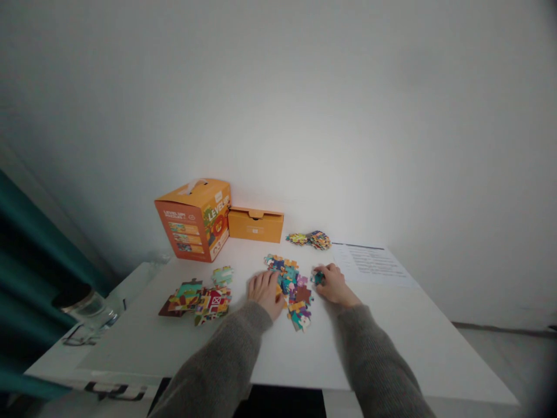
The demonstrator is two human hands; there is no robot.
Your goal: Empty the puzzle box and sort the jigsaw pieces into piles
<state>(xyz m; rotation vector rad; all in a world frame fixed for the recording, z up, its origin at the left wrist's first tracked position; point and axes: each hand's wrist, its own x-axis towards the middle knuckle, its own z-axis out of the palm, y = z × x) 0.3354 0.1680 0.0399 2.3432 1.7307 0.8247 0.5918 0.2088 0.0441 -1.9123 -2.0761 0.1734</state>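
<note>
My right hand (335, 285) pinches a dark teal puzzle piece (319, 278) just right of the loose cluster of puzzle pieces (289, 278). At the cluster's left edge lies my left hand (263, 290), fingers stretched out and slightly apart. It rests by an orange piece (279, 289), partly covering it. Blue, orange, purple and brown pieces make up the cluster, running from the middle of the white table toward me. Whether those pieces interlock is hard to tell. Another pile of puzzle pieces (213, 303), with a red barn picture, lies left of my left hand.
An orange puzzle box (191, 226) and a lower orange carton (256, 225) stand against the wall. A heap of pieces (319, 240) lies at the back, beside a printed sheet (369, 264). A glass jar with a dark lid (89, 307) is at far left, near teal curtains.
</note>
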